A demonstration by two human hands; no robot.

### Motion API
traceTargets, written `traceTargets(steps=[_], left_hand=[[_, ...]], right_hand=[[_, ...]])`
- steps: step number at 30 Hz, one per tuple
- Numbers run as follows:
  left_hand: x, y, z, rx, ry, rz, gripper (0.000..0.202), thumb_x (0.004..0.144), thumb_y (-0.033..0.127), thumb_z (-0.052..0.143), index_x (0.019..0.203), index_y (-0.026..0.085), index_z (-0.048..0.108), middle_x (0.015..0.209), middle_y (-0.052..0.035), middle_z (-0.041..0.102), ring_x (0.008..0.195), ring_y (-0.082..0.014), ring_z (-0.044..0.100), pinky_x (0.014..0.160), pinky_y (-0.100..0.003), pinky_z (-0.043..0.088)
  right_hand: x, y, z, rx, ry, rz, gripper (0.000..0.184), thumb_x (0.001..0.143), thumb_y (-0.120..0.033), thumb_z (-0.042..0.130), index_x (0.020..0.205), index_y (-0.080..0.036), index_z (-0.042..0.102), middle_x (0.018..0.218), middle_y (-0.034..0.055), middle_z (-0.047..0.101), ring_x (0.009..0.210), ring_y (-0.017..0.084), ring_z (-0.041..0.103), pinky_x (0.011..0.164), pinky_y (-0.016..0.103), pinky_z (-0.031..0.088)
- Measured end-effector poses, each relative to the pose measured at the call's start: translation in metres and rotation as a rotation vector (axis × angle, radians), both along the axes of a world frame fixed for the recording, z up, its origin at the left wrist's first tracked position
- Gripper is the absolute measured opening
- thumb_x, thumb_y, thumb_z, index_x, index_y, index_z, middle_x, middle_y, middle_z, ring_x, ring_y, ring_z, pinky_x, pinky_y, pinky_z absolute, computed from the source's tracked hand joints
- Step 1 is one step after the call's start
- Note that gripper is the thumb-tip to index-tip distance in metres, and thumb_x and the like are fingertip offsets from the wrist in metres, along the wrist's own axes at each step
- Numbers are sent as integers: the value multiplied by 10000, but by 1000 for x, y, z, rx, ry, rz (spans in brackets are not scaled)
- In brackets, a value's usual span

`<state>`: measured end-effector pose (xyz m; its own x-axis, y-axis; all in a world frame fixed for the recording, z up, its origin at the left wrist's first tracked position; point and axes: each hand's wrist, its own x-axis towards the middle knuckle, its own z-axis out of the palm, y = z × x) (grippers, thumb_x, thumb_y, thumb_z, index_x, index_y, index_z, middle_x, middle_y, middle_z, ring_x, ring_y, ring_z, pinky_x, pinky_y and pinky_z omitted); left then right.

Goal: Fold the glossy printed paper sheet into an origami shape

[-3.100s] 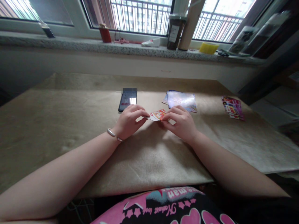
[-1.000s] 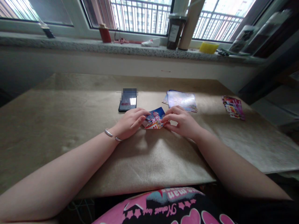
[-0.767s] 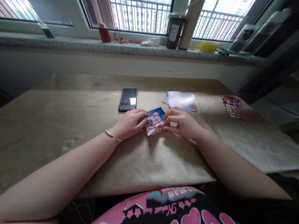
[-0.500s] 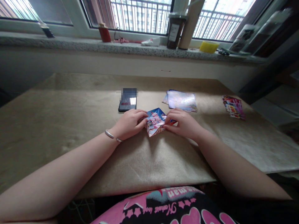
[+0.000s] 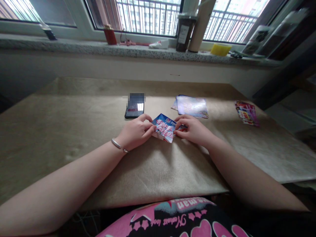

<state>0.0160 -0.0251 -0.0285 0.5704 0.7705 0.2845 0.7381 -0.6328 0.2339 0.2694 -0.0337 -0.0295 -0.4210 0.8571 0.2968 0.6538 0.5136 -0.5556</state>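
Between my two hands is a folded sheet of printed paper (image 5: 164,127), blue with red-and-white lettering, its folds standing a little off the table. My left hand (image 5: 138,130) pinches its left corner between thumb and fingers; a silver bangle circles that wrist. At the paper's right side, my right hand (image 5: 191,129) is closed on a corner, partly hiding it. Just beyond my left hand lies a dark phone (image 5: 135,105), part of it blurred by pixelation. Past my right hand rests a small stack of printed sheets (image 5: 192,106), glossy with reflected light.
A fanned group of colourful printed cards or papers (image 5: 247,113) lies on the right of the beige-covered table (image 5: 74,131). Behind it, the stone windowsill (image 5: 143,51) holds a red container (image 5: 110,35), a dark lidded jar (image 5: 184,33) and a yellow object (image 5: 220,49).
The folded paper has turned between my hands, and its lower point has swung from left to right. My left hand has shifted slightly; the things on the table stayed put.
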Motion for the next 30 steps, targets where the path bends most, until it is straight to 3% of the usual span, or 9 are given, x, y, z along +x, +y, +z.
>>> traceTargets(steps=[8, 14, 20, 23, 28, 30], left_hand=[[4, -5, 4, -8, 60, 26, 315, 915, 373, 425, 958, 197, 682, 1124, -76, 545, 818, -164, 601, 739, -309, 513], [6, -10, 2, 12, 47, 45, 291, 905, 360, 449, 1014, 192, 661, 1283, -99, 456, 918, -188, 602, 802, -344, 528], [8, -10, 1, -11, 26, 64, 276, 912, 331, 444, 1067, 200, 631, 1321, -90, 456, 937, -196, 613, 808, -357, 540], [9, -9, 1, -23, -14, 63, 294, 914, 322, 452, 1147, 203, 586, 1304, -94, 475, 955, -202, 612, 830, -370, 537], [8, -7, 2, -52, -122, -4, 349, 914, 360, 476, 1216, 194, 537, 1268, -102, 508, 1100, -230, 563, 942, -403, 492], [7, -6, 2, -58, -140, -31, 368, 912, 385, 485, 1219, 187, 531, 1258, -106, 521, 1118, -237, 554, 960, -412, 480]], right_hand=[[-1, 0, 0, -84, 57, -21, 96, 732, -262, 708, 689, -198, 651, 1089, 78, 621, 959, 196, 608, 852, 375, 505], [-1, 4, -5, -75, 66, -61, 73, 737, -264, 704, 719, -202, 669, 1203, 97, 589, 1064, 229, 587, 904, 410, 481], [-7, 4, -4, -76, 23, -93, 111, 755, -275, 674, 690, -199, 624, 785, 28, 655, 701, 164, 591, 639, 314, 489], [-9, 2, -6, -88, 55, -134, 106, 734, -262, 684, 803, -207, 626, 752, 14, 656, 645, 155, 585, 581, 292, 478], [-9, 2, -10, -89, 138, -140, 509, 723, -231, 691, 1204, -244, 525, 990, 47, 680, 702, 158, 632, 650, 314, 527], [-8, 3, -10, -86, 113, -117, 509, 738, -228, 678, 1226, -240, 533, 1014, 56, 683, 736, 169, 643, 679, 327, 534]])
